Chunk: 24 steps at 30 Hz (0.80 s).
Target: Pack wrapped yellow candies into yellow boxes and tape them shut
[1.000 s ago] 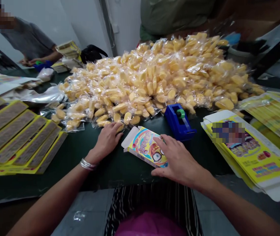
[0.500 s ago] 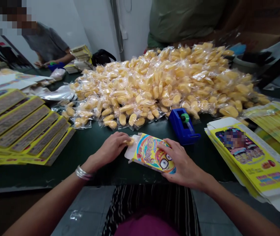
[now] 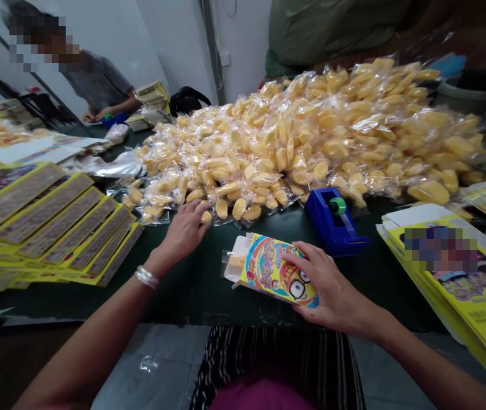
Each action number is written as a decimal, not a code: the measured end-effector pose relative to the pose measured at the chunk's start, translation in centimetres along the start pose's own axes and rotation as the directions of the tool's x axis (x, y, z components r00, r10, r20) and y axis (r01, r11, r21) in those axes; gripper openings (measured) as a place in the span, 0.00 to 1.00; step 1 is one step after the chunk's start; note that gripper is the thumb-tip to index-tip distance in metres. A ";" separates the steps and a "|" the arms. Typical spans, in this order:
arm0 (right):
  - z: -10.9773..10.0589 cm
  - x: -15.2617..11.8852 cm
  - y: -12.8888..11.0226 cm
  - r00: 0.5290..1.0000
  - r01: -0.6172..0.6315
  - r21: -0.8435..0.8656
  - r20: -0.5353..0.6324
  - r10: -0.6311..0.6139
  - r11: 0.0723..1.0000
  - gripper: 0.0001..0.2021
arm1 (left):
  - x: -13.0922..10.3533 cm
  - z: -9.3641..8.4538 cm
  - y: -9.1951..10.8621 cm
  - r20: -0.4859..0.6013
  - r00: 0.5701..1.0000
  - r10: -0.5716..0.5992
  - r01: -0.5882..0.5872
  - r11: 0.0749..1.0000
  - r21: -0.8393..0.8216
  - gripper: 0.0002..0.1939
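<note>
My right hand (image 3: pixel 322 285) is wrapped around a yellow printed box (image 3: pixel 268 267) with a cartoon face, held just over the table's front. The box's left end flap stands open, and a clear-wrapped yellow piece (image 3: pixel 237 260) shows in that opening. At the near edge of a big pile of wrapped yellow pieces (image 3: pixel 264 154), my left hand (image 3: pixel 187 228) has its thumb and index finger closed around a wrapped yellow piece (image 3: pixel 205 217). The other fingers of that hand are partly hidden.
A blue tape dispenser (image 3: pixel 332 225) stands right of the box. Overlapping yellow cartons (image 3: pixel 72 222) lie at left; flat boxes (image 3: pixel 452 273) are stacked at right. A co-worker (image 3: pixel 97 85) sits at the far left. The dark green table (image 3: pixel 170 296) ends before my lap.
My left hand has left the box opening and moved up and left to the pile. A wrapped piece now sits in the opening. The right hand still holds the box.
</note>
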State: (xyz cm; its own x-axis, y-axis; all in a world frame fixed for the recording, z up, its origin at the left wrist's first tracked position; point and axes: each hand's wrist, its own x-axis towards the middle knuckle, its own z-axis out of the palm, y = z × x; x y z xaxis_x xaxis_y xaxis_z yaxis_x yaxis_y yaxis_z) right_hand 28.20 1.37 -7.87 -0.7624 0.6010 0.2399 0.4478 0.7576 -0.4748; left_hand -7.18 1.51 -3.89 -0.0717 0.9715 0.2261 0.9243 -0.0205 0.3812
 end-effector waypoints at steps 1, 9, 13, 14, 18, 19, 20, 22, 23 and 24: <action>0.0 0.0 0.0 1.000 0.000 -0.001 -0.002 0.000 1.000 0.39 | 0.4 0.1 -0.7 0.026 1.000 0.013 -0.014 0.999 0.029 0.15; -0.1 0.0 0.1 1.000 0.016 0.003 0.012 -0.016 1.000 0.41 | -2.9 -0.5 2.7 0.059 0.998 0.028 -0.027 0.999 -0.027 0.11; 0.0 0.0 0.3 1.000 0.024 0.013 -0.007 -0.024 1.000 0.39 | -3.9 0.8 5.8 0.278 0.943 0.183 -0.149 0.979 -0.139 0.08; 0.0 0.0 0.3 1.000 0.028 0.017 -0.006 -0.028 0.999 0.39 | -3.9 1.1 6.2 0.300 0.934 0.197 -0.152 0.974 -0.167 0.08; 0.0 -0.1 0.4 0.999 0.045 0.036 -0.004 -0.045 0.998 0.40 | -3.6 1.1 6.2 0.469 0.851 0.239 0.049 0.851 -0.522 0.10; 0.0 -0.2 0.4 0.999 0.047 0.037 -0.004 -0.047 0.998 0.40 | -3.3 1.1 5.8 0.462 0.859 0.221 0.103 0.809 -0.579 0.10; -0.1 -0.2 0.4 0.999 0.046 0.037 -0.001 -0.046 0.998 0.40 | -2.9 1.0 5.4 0.414 0.894 0.169 0.120 0.801 -0.587 0.09; -0.1 -0.2 0.5 0.999 0.042 0.034 0.008 -0.042 0.999 0.40 | -1.9 1.2 4.3 0.214 0.977 0.021 0.082 0.883 -0.462 0.09; -0.1 -0.2 0.5 0.999 0.042 0.033 0.014 -0.042 0.999 0.40 | -1.2 1.4 3.7 0.117 0.993 -0.026 0.067 0.928 -0.365 0.09; -0.2 -0.2 0.5 0.999 0.041 0.031 0.020 -0.041 0.999 0.40 | -0.7 1.6 3.0 0.057 0.998 -0.040 0.055 0.957 -0.285 0.10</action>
State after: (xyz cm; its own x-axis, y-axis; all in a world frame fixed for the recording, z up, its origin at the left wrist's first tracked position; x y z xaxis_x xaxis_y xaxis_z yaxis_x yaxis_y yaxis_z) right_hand 28.69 1.65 -8.03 -0.7895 0.5639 0.2422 0.4015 0.7731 -0.4910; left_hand -3.70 1.20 -4.34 -0.0871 0.9835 0.1587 0.7738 -0.0335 0.6326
